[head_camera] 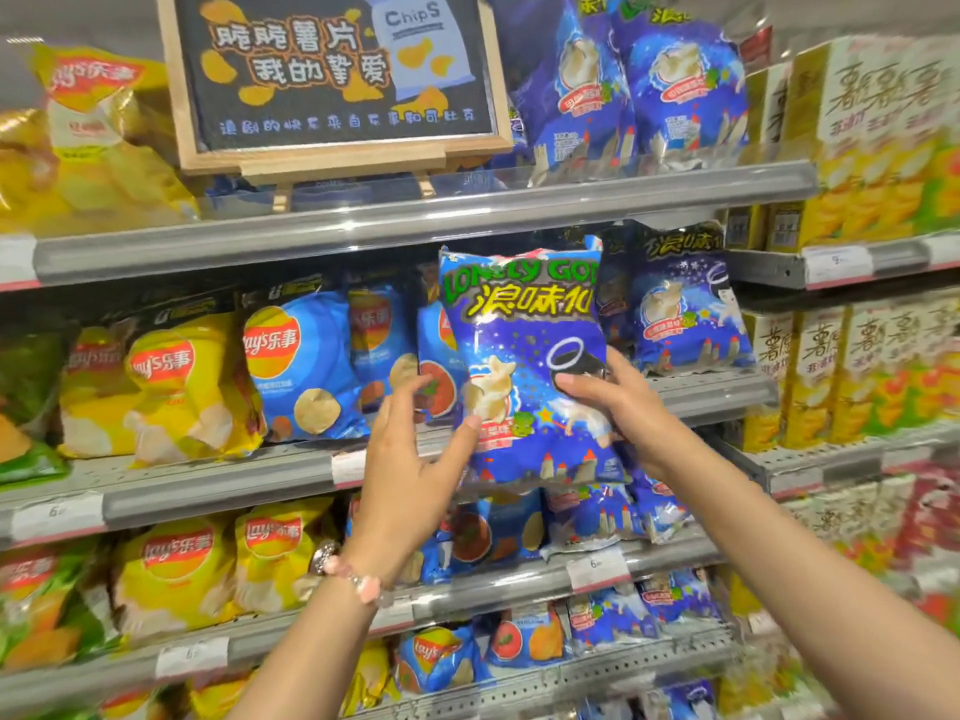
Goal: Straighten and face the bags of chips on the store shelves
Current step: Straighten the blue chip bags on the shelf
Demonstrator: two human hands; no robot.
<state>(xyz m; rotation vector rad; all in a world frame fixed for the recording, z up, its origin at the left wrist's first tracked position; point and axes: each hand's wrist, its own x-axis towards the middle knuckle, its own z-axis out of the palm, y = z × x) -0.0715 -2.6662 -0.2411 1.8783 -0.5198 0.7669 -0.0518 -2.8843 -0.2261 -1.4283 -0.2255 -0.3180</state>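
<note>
A dark blue Lonely God snack bag (524,324) is held upright in front of the second shelf (218,491), its printed face toward me. My right hand (618,402) grips its right edge, thumb across the front. My left hand (410,459) touches the bag's lower left edge with the thumb tip, fingers loosely spread. Another Lonely God bag (685,309) stands on the shelf behind, to the right. Blue Lay's bags (306,361) and yellow Lay's bags (171,387) stand on the left of the same shelf, some tilted.
A framed chalkboard chips sign (332,70) stands on the top shelf beside two blue bags (675,80). Yellow boxed snacks (857,366) fill the shelving on the right. Lower shelves hold more Lay's and blue bags (488,532) behind price-tag rails.
</note>
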